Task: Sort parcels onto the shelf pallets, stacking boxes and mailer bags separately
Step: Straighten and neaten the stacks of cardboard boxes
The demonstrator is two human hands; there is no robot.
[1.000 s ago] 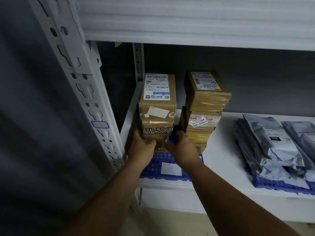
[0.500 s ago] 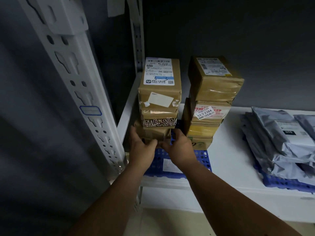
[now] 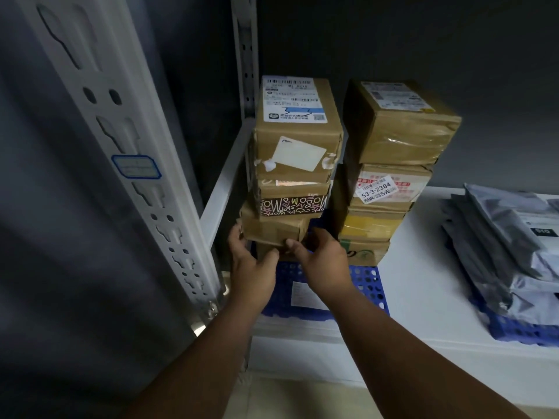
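Note:
Two stacks of brown cardboard boxes stand on a blue perforated pallet point(image 3: 367, 282) on the white shelf. The left stack point(image 3: 298, 164) has a labelled box on top and a box with patterned black tape below it. My left hand point(image 3: 252, 261) and my right hand point(image 3: 320, 261) grip the low box point(image 3: 272, 229) of that stack by its two sides, and it sits tilted. The right stack point(image 3: 390, 170) stands beside it, apart from my hands. Grey mailer bags point(image 3: 511, 246) lie piled on a second blue pallet point(image 3: 520, 329) at the right.
A white perforated rack upright point(image 3: 127, 152) with a blue-edged label stands close on the left. A second upright point(image 3: 246, 62) runs behind the boxes. The white shelf surface point(image 3: 423, 267) shows between the two pallets. A dark wall lies behind.
The view has dropped and drawn closer to the shelf. My hands have shifted slightly up the left stack, and the low box now sits tilted between them.

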